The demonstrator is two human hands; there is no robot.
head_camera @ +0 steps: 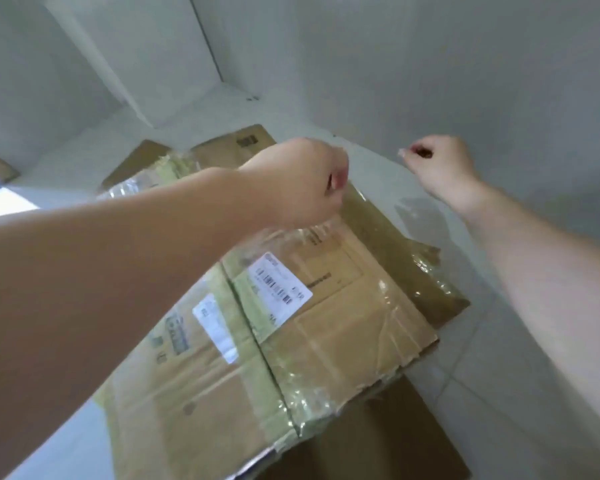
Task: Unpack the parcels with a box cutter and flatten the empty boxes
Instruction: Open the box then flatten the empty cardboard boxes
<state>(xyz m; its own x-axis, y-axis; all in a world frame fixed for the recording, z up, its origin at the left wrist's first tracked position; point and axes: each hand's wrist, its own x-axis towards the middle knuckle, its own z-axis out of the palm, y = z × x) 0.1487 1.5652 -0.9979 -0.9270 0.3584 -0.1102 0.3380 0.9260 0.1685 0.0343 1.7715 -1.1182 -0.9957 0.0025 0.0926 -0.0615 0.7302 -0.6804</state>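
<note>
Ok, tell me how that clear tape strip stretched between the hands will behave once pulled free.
The clear tape strip looks thin and see-through, so probably floppy and very light. It likely clings to fingers and itself. The left hand and right hand pinch it taut; released, it would probably curl.

I'm looking at flattened brown matt cardboard boxes point(326, 341), their seams shining under glossy, crinkled clear plastic tape point(312, 386); smooth white paper labels point(279, 284) are sticking on, and pale glossy floor tiles point(499, 375) are gleaming.
</note>
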